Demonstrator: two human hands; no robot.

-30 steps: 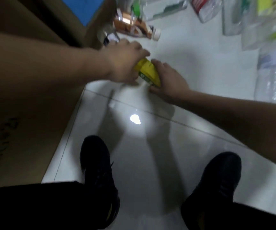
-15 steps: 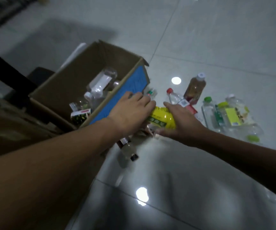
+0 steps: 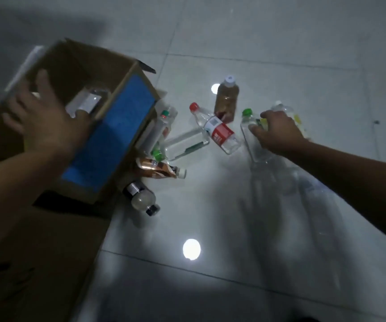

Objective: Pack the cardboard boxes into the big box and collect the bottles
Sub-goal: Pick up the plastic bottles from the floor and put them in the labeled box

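On the glossy tiled floor point(image 3: 280, 66), an open cardboard box point(image 3: 83, 63) is sitting at left, its near side showing a blue panel point(image 3: 115, 140). The left hand point(image 3: 45, 122) is hovering over the box opening, fingers spread apart and holding nothing I can see. A clear bottle point(image 3: 87, 101) is lying inside the box, just beyond the fingertips.

The right hand point(image 3: 278, 131) is reaching out at right, thumb and forefinger curling onto a green-capped clear bottle point(image 3: 249, 126) lying on the floor, so the hand is clamping on it (blurry, but the fingers are on either side of its shoulder). A yellow-labelled bottle point(image 3: 297, 118) is peeking out right behind that hand.

The rest of the bottles are lying loose between the box and the right hand:
- A red-capped bottle point(image 3: 217, 131) with a red label is lying diagonally.
- A brown-liquid bottle point(image 3: 226, 101) with a white cap is lying just beyond it.
- A flat clear bottle point(image 3: 185, 144) is touching the red-capped one.
- A tall clear bottle point(image 3: 162, 126) is leaning against the box corner.
- A copper-labelled bottle point(image 3: 157, 169) is lying near the box base.
- A black-capped bottle point(image 3: 141, 198) is lying just below it.

Flattened cardboard point(image 3: 36, 252) is filling the lower left, and a round light reflection point(image 3: 191, 249) is glaring off the tile.
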